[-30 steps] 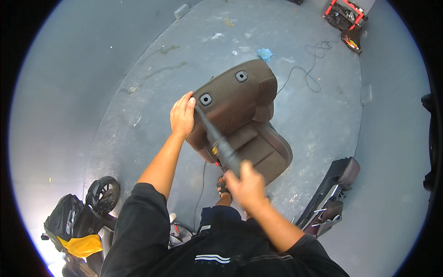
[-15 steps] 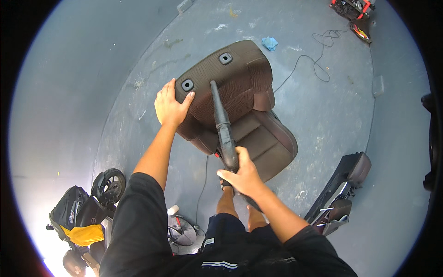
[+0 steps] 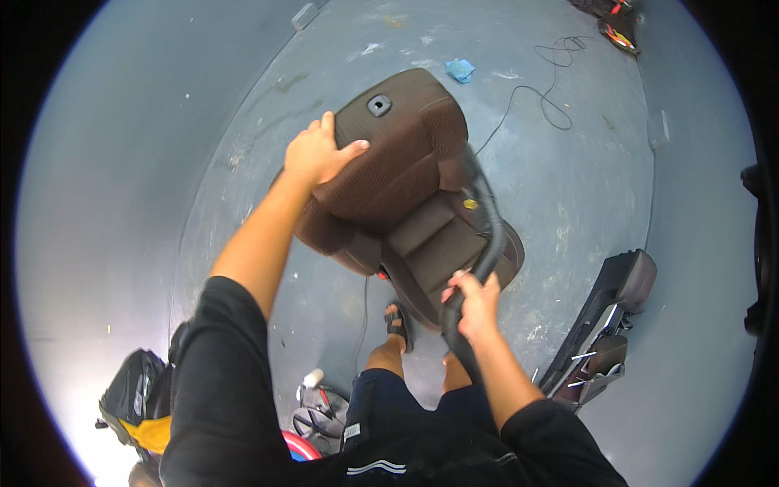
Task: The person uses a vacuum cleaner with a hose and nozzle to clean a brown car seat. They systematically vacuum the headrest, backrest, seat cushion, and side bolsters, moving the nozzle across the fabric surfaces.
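A dark brown car seat stands on the floor in front of me, its backrest tilted with a headrest socket showing near the top. My left hand grips the upper left edge of that backrest, thumb laid across the front. In my right hand is a black vacuum hose, the fingers closed round it. Its slim nozzle end, blurred by motion, reaches along the seat's right side. A small yellow round spot shows there, too small to name.
A blue cloth and a thin black cable lie beyond the seat. To the right, a long dark vehicle console part rests by the wall. At lower left are a dark scooter with yellow cloth and a grey round device.
My right hand has swung the hose off the backrest, rightward to the seat's side. My left hand has shifted right along the backrest's top. The seat has turned or tilted slightly.
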The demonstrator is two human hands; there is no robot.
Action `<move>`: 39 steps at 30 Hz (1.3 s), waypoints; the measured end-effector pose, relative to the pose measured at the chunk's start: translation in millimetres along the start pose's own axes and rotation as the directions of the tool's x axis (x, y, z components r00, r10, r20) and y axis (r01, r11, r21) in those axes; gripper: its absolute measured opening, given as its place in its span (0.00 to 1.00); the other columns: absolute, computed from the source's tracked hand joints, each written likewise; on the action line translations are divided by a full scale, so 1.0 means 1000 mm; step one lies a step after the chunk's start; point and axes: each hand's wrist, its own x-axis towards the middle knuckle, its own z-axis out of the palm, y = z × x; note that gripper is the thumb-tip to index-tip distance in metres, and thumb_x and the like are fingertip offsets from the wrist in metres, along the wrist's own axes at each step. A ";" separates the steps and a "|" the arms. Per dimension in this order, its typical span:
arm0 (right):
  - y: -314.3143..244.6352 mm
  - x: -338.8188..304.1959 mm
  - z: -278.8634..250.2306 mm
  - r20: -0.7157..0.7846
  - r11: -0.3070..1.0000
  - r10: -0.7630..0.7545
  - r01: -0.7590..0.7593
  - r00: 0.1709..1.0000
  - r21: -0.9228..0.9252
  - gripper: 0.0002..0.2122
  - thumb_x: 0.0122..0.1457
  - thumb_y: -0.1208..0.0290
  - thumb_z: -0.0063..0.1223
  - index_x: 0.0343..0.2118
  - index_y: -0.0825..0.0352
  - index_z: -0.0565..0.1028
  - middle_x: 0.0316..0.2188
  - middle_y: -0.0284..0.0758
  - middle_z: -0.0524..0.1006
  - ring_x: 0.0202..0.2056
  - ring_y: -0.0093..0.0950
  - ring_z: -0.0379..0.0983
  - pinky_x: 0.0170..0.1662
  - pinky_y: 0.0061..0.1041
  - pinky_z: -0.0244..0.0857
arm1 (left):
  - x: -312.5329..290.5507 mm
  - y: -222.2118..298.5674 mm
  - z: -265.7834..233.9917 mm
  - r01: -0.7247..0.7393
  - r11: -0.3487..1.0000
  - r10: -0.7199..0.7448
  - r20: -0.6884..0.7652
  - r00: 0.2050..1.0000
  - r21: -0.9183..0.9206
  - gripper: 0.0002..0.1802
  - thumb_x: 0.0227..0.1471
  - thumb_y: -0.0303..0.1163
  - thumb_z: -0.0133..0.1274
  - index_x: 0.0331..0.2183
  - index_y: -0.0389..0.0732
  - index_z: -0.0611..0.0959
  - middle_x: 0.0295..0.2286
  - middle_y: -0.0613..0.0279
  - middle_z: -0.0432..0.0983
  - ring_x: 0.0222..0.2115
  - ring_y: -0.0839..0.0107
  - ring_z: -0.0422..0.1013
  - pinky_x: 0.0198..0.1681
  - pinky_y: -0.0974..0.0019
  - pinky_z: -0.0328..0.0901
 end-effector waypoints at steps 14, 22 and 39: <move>0.242 0.094 0.052 -0.079 0.969 -0.010 0.030 0.997 0.243 0.10 0.59 0.79 0.65 0.40 0.70 0.74 0.26 0.38 0.79 0.24 0.29 0.78 0.29 0.29 0.74 | 0.016 0.005 0.028 -0.014 0.999 0.016 -0.067 0.998 0.029 0.49 0.53 0.76 0.56 0.49 0.34 0.78 0.44 0.41 0.81 0.48 0.43 0.79 0.51 0.45 0.74; 0.255 0.065 0.011 -0.600 0.913 0.408 -0.316 0.688 0.258 0.11 0.58 0.76 0.63 0.38 0.68 0.71 0.23 0.37 0.75 0.19 0.29 0.72 0.20 0.31 0.70 | 0.009 0.008 0.033 -0.012 1.000 0.013 -0.043 0.999 0.017 0.50 0.55 0.76 0.54 0.51 0.33 0.77 0.46 0.42 0.80 0.50 0.45 0.79 0.52 0.46 0.74; 0.202 0.084 0.107 -0.288 0.977 -0.036 0.095 0.957 0.190 0.12 0.58 0.74 0.67 0.39 0.66 0.71 0.25 0.34 0.76 0.19 0.25 0.73 0.22 0.27 0.69 | -0.002 0.017 0.046 0.010 1.000 -0.009 -0.052 0.999 0.019 0.53 0.56 0.79 0.49 0.53 0.32 0.77 0.50 0.38 0.79 0.53 0.41 0.77 0.55 0.42 0.71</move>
